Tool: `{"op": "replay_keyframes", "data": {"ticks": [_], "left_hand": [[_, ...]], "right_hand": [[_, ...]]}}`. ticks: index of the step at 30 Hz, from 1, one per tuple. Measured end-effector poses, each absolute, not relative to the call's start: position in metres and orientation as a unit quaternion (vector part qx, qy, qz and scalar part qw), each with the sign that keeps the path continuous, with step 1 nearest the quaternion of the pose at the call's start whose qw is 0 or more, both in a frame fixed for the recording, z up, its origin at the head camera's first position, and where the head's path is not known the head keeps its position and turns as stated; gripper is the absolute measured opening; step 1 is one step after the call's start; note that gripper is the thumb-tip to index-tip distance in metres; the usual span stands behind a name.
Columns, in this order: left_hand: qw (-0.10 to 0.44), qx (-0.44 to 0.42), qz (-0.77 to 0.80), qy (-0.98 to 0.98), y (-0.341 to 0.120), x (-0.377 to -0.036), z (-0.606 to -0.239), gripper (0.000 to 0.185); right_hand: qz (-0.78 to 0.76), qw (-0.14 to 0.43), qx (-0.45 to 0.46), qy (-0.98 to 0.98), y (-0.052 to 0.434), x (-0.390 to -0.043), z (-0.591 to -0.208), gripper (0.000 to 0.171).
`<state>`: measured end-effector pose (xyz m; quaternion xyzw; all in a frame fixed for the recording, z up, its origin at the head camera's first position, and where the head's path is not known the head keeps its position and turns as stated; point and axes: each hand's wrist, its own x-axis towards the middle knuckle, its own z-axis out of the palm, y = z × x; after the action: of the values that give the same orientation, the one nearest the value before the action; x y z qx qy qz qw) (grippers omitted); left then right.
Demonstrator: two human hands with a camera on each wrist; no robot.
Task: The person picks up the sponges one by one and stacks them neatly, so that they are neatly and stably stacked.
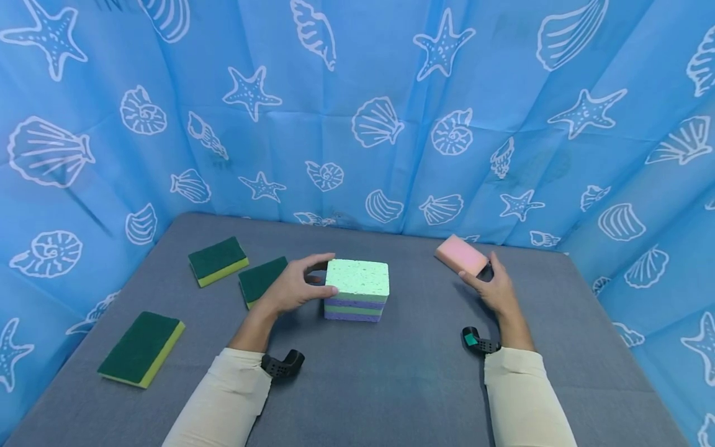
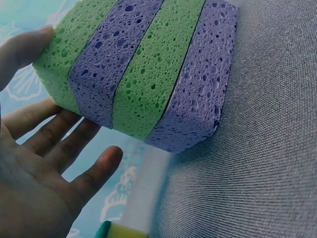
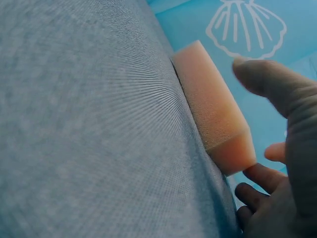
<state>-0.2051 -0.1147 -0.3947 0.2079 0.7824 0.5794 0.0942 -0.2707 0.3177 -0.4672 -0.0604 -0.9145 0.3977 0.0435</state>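
Note:
A stack of green and purple sponges in alternating layers stands on the grey table, with a light green sponge (image 1: pixel 357 277) on top. At its left side, my left hand (image 1: pixel 296 285) holds that top sponge, thumb at the near edge and index finger at the far edge. The left wrist view shows the purple sponge (image 2: pixel 203 64) at the stack's bottom against the cloth. Farther right lies a pink sponge (image 1: pixel 460 254), flat on the table. My right hand (image 1: pixel 494 287) is spread around its near right end; in the right wrist view the thumb stands apart from it.
Several green-and-yellow scouring sponges lie on the left: one near the front (image 1: pixel 142 349), one farther back (image 1: pixel 218 261), and one (image 1: pixel 262 280) partly behind my left hand. A blue shell-print curtain (image 1: pixel 346 143) borders the table's back and sides.

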Motion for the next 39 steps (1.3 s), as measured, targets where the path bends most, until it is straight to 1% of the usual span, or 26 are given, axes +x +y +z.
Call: {"op": "replay_keyframes", "data": {"ticks": [4,8,10,14,19,26,32,39], "left_hand": [[0.096,0.204,0.578,0.784,-0.114,-0.204,-0.393,0.064],[0.096,0.2,0.578,0.786,-0.114,-0.207,-0.397,0.063],[0.096,0.197,0.58,0.785,-0.114,-0.212,-0.404,0.064],[0.093,0.194,0.581,0.785,-0.115,-0.221,-0.42,0.066],[0.087,0.196,0.582,0.784,-0.117,-0.224,-0.427,0.068],[0.085,0.199,0.583,0.783,-0.119,-0.224,-0.428,0.068],[0.084,0.201,0.582,0.784,-0.118,-0.223,-0.426,0.068],[0.088,0.2,0.581,0.784,-0.116,-0.223,-0.427,0.068]], "right_hand": [[0.381,0.034,-0.061,-0.922,0.317,-0.271,-0.467,0.105],[0.379,0.059,-0.054,-0.922,0.316,-0.272,-0.469,0.095],[0.374,0.074,-0.05,-0.923,0.316,-0.272,-0.47,0.087],[0.37,0.091,-0.054,-0.923,0.315,-0.271,-0.47,0.078],[0.364,0.096,-0.061,-0.924,0.314,-0.27,-0.47,0.073],[0.374,0.109,-0.077,-0.918,0.315,-0.268,-0.471,0.082],[0.386,0.136,-0.081,-0.909,0.316,-0.266,-0.472,0.081],[0.401,0.153,-0.088,-0.899,0.317,-0.264,-0.468,0.081]]}}
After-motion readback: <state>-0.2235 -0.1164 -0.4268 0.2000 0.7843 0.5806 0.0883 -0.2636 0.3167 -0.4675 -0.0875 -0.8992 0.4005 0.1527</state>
